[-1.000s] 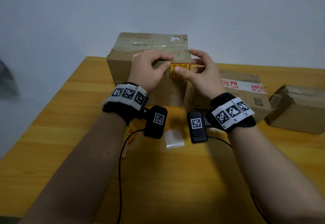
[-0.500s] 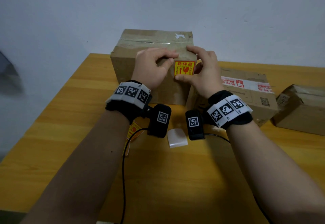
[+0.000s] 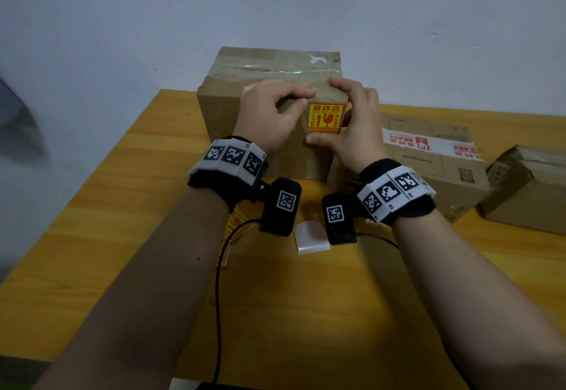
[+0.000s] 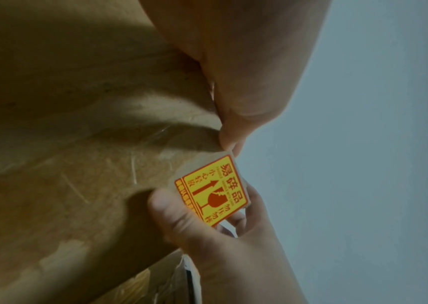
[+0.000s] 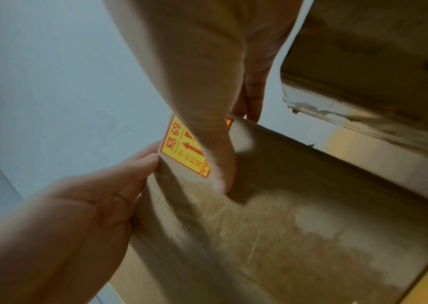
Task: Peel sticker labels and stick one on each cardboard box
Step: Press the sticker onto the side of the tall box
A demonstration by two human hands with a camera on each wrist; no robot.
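Note:
A large taped cardboard box (image 3: pixel 245 120) stands at the back of the wooden table (image 3: pixel 107 236). A yellow and red sticker (image 3: pixel 325 117) lies against the upper right corner of its front face, also seen as the sticker (image 4: pixel 212 193) and the sticker (image 5: pixel 181 152). My left hand (image 3: pixel 272 113) pinches the sticker's upper left corner, with its fingers at the box's top edge. My right hand (image 3: pixel 352 120) holds the sticker's lower edge under the thumb, its fingers reaching round the box's right edge. How much of the sticker adheres cannot be told.
A white backing paper (image 3: pixel 311 238) lies on the table between my wrists. More yellow stickers (image 3: pixel 234 227) lie under my left wrist. A flat box with red and white tape (image 3: pixel 428 156) and a smaller box (image 3: pixel 526 187) sit to the right.
Both hands moved the sticker up against the box's front face near its right edge. It now faces me flat, where before my fingers half hid it.

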